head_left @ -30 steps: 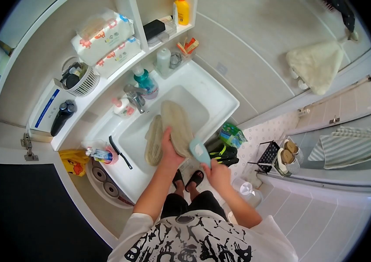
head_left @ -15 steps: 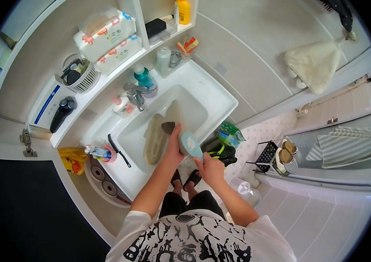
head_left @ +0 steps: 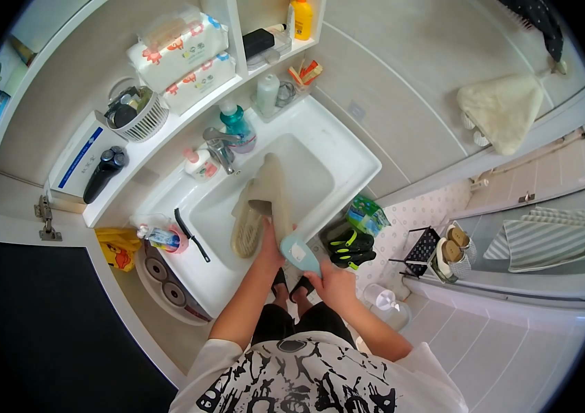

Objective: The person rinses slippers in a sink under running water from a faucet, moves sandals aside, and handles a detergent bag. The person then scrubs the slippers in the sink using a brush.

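Note:
My left hand (head_left: 272, 242) is closed around a beige slipper (head_left: 273, 180), which is tilted over the white sink (head_left: 354, 162). A second beige slipper (head_left: 243, 234) lies in the basin on the left, partly covered by the held one. The light-blue scrubbing brush (head_left: 300, 253) is in my right hand (head_left: 334, 285), with fingers wrapped round its handle. The brush head is against or very close to the near end of the held slipper; its bristles are hidden underneath.
Behind the basin stand a faucet (head_left: 220, 148), a teal pump bottle (head_left: 236, 129) and a pink-capped bottle (head_left: 199, 164). A black razor (head_left: 196, 234) with a long handle lies on the left rim, beside a pink cup (head_left: 177, 241). Black-and-green shoes (head_left: 351, 248) are right of the sink.
The held slipper has turned in my left hand and now overlaps more of the other slipper. The brush has dropped slightly toward the slipper's near end. The view has shifted a little.

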`<act>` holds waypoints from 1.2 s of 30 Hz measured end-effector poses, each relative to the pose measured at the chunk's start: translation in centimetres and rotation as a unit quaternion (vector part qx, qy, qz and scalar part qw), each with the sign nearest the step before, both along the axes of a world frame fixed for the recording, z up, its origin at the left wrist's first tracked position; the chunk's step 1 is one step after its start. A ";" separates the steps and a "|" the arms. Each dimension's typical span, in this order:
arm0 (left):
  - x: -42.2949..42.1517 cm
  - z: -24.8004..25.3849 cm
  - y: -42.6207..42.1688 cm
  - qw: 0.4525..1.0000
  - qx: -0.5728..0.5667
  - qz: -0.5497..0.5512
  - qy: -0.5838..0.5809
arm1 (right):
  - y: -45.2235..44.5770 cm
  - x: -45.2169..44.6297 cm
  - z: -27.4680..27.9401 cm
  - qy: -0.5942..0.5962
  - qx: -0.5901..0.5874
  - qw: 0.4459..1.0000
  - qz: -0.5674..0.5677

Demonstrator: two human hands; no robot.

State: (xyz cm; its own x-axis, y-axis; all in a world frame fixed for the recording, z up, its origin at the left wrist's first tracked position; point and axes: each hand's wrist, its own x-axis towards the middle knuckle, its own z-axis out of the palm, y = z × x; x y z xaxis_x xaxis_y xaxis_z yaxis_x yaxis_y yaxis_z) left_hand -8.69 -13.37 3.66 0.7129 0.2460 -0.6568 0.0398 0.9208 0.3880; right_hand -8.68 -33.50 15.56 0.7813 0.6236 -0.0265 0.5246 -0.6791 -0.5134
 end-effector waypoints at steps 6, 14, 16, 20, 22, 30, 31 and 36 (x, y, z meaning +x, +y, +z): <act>0.1 5.5 0.2 0.969 0.222 -0.096 0.056 | 0.0 1.2 0.7 -0.044 -0.019 0.998 0.038; 0.2 4.3 0.0 0.890 0.402 -0.156 0.145 | 2.5 10.1 1.0 -0.070 -0.022 0.997 -0.024; 0.5 2.7 0.8 0.897 0.392 -0.138 0.148 | 2.0 6.8 0.9 -0.069 -0.039 0.996 0.028; -0.6 2.0 1.6 0.879 0.420 -0.175 0.145 | 0.7 4.3 2.2 -0.057 -0.075 0.989 0.115; -1.4 2.7 1.7 0.889 0.398 -0.218 0.052 | 0.6 7.6 1.7 -0.099 -0.063 0.989 0.084; -1.0 5.1 0.8 0.893 0.378 -0.211 0.121 | 0.9 6.8 1.0 -0.113 -0.054 0.987 0.098; -1.1 4.4 0.8 0.901 0.370 -0.189 0.125 | 0.7 4.4 1.9 -0.093 -0.052 0.985 0.134; -1.3 5.8 1.2 0.869 0.404 -0.268 0.098 | 0.4 9.9 2.1 -0.113 -0.050 0.990 0.065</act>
State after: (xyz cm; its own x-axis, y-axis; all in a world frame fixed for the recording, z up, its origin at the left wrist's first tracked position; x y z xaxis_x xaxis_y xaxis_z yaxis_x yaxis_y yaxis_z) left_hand -10.02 -12.20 9.43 0.7607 0.3509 -0.5461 0.5171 0.1809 0.8366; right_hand 1.19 -33.13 17.69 0.6882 0.7218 0.0734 0.7044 -0.6405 -0.3059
